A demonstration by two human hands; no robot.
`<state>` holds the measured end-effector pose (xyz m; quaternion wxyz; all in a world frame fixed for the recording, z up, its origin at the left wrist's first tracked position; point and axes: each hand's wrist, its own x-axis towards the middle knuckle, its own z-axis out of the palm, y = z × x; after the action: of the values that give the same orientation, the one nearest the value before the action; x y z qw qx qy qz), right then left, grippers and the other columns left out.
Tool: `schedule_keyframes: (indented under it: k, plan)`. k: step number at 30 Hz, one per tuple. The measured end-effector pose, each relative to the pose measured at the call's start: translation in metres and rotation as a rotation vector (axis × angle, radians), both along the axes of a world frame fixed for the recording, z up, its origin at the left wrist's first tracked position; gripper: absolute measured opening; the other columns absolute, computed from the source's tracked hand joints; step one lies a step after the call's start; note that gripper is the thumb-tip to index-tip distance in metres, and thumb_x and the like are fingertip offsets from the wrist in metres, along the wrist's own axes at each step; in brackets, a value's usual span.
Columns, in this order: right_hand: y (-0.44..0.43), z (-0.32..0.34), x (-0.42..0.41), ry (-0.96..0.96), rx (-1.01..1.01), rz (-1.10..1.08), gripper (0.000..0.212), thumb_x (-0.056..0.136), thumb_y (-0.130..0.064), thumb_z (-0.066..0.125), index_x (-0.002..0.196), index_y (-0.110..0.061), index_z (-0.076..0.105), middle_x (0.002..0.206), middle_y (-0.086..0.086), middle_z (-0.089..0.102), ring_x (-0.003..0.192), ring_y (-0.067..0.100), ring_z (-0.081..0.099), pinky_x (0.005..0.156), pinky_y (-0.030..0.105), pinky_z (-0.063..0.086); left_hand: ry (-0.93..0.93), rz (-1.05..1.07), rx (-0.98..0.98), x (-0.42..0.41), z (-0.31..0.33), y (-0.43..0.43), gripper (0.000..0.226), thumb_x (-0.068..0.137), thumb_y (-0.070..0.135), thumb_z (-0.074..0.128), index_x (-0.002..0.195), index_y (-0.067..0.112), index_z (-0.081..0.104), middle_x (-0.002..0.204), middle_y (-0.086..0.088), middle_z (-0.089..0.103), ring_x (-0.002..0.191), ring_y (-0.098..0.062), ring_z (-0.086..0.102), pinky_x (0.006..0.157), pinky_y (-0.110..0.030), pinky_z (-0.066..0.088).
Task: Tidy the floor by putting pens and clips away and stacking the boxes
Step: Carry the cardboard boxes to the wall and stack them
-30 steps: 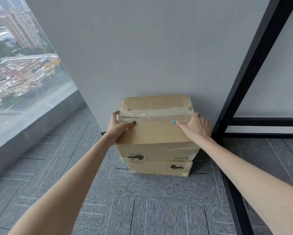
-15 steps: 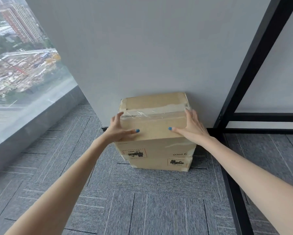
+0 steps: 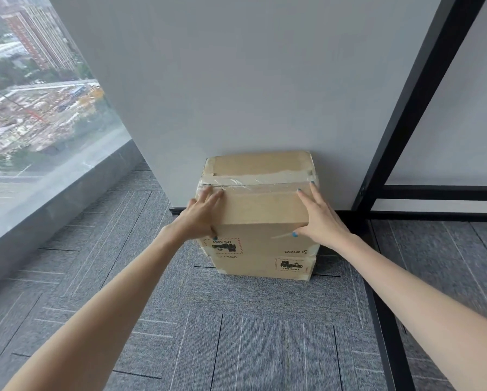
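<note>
Two cardboard boxes stacked on grey carpet against the wall. The left hand [image 3: 198,214] and right hand [image 3: 319,218], fingers spread flat, press the upper box [image 3: 257,204] between them; the lower box [image 3: 264,265] beneath the grip is mostly hidden (its labels read upside down).

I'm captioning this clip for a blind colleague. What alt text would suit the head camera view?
Two bare hands, left hand and right hand, press on the top cardboard box of a two-box stack. The bottom box sits on grey carpet against a white wall, between a window and a black frame.
</note>
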<state>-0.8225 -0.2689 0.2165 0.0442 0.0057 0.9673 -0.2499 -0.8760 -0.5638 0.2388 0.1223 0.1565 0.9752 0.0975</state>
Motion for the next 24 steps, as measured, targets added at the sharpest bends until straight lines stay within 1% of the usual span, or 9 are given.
schedule_keyframes:
  k: [4, 8, 12, 16, 18, 19, 21, 22, 24]
  plan:
    - [0.001, -0.001, 0.003, 0.017, 0.002, -0.031, 0.109, 0.070, -0.028, 0.084, 0.153, -0.022, 0.014, 0.161, 0.001, -0.011, 0.146, 0.032, 0.016, 0.114, 0.044, 0.026, 0.024, -0.052, 0.005, -0.007, 0.001, 0.003, 0.123, 0.059, 0.016, 0.088, 0.153, 0.026, 0.009, 0.158, -0.002, 0.002, 0.133, -0.034, 0.026, 0.109, -0.053, 0.031]
    - [0.000, 0.000, 0.004, 0.027, 0.011, -0.032, 0.108, 0.070, -0.028, 0.084, 0.153, -0.021, 0.015, 0.161, 0.002, -0.009, 0.146, 0.031, 0.017, 0.113, 0.043, 0.029, 0.016, -0.061, 0.003, -0.009, -0.001, 0.001, 0.124, 0.058, 0.018, 0.089, 0.152, 0.027, 0.009, 0.158, -0.002, 0.002, 0.133, -0.035, 0.026, 0.109, -0.054, 0.032]
    - [-0.001, 0.002, 0.007, 0.021, 0.030, -0.030, 0.108, 0.071, -0.030, 0.083, 0.153, -0.021, 0.014, 0.161, 0.001, -0.010, 0.146, 0.030, 0.017, 0.111, 0.043, 0.032, 0.011, -0.068, -0.009, -0.010, -0.003, -0.001, 0.127, 0.055, 0.023, 0.091, 0.152, 0.027, 0.009, 0.158, -0.002, 0.002, 0.134, -0.036, 0.026, 0.111, -0.056, 0.030]
    - [-0.005, 0.008, 0.009, -0.023, 0.125, -0.033, 0.105, 0.076, -0.033, 0.079, 0.154, -0.022, 0.009, 0.161, 0.003, -0.011, 0.146, 0.034, 0.012, 0.108, 0.045, 0.036, -0.018, -0.043, -0.047, -0.007, 0.002, 0.002, 0.126, 0.058, 0.026, 0.089, 0.153, 0.028, 0.007, 0.159, -0.001, 0.002, 0.136, -0.037, 0.026, 0.108, -0.058, 0.033]
    - [-0.009, 0.014, 0.012, -0.037, 0.193, -0.028, 0.100, 0.079, -0.037, 0.075, 0.153, -0.021, 0.010, 0.161, 0.004, -0.010, 0.147, 0.036, 0.007, 0.110, 0.048, 0.033, -0.029, -0.034, -0.102, -0.003, 0.008, 0.005, 0.123, 0.060, 0.034, 0.087, 0.152, 0.032, 0.007, 0.160, 0.000, 0.002, 0.140, -0.041, 0.020, 0.107, -0.061, 0.033]
    - [-0.010, 0.018, 0.015, -0.035, 0.224, -0.026, 0.097, 0.080, -0.040, 0.073, 0.153, -0.020, 0.012, 0.161, 0.006, -0.008, 0.147, 0.037, 0.006, 0.112, 0.049, 0.029, -0.034, -0.030, -0.131, 0.000, 0.012, 0.007, 0.120, 0.061, 0.038, 0.086, 0.152, 0.034, 0.007, 0.160, 0.001, 0.001, 0.141, -0.043, 0.015, 0.107, -0.064, 0.030]
    - [-0.015, 0.027, 0.022, -0.013, 0.268, -0.033, 0.090, 0.083, -0.046, 0.068, 0.152, -0.018, 0.017, 0.161, 0.009, -0.001, 0.146, 0.037, 0.009, 0.114, 0.049, 0.024, -0.038, -0.029, -0.161, 0.007, 0.020, 0.012, 0.112, 0.065, 0.045, 0.082, 0.152, 0.036, 0.010, 0.161, 0.002, 0.001, 0.144, -0.043, 0.004, 0.109, -0.067, 0.019]
    - [-0.017, 0.031, 0.027, 0.011, 0.271, -0.043, 0.084, 0.085, -0.046, 0.065, 0.151, -0.017, 0.021, 0.161, 0.010, 0.004, 0.145, 0.037, 0.013, 0.114, 0.049, 0.024, -0.012, -0.043, -0.171, 0.012, 0.024, 0.016, 0.108, 0.068, 0.048, 0.079, 0.152, 0.036, 0.012, 0.161, 0.002, 0.003, 0.145, -0.041, 0.002, 0.110, -0.066, 0.015]
    - [-0.021, 0.041, 0.038, 0.088, 0.267, -0.062, 0.069, 0.089, -0.043, 0.060, 0.145, -0.014, 0.032, 0.157, 0.012, 0.019, 0.140, 0.033, 0.029, 0.110, 0.046, 0.032, 0.099, -0.095, -0.186, 0.022, 0.036, 0.023, 0.095, 0.075, 0.053, 0.072, 0.151, 0.034, 0.019, 0.160, 0.001, 0.012, 0.147, -0.033, 0.008, 0.113, -0.060, 0.016]
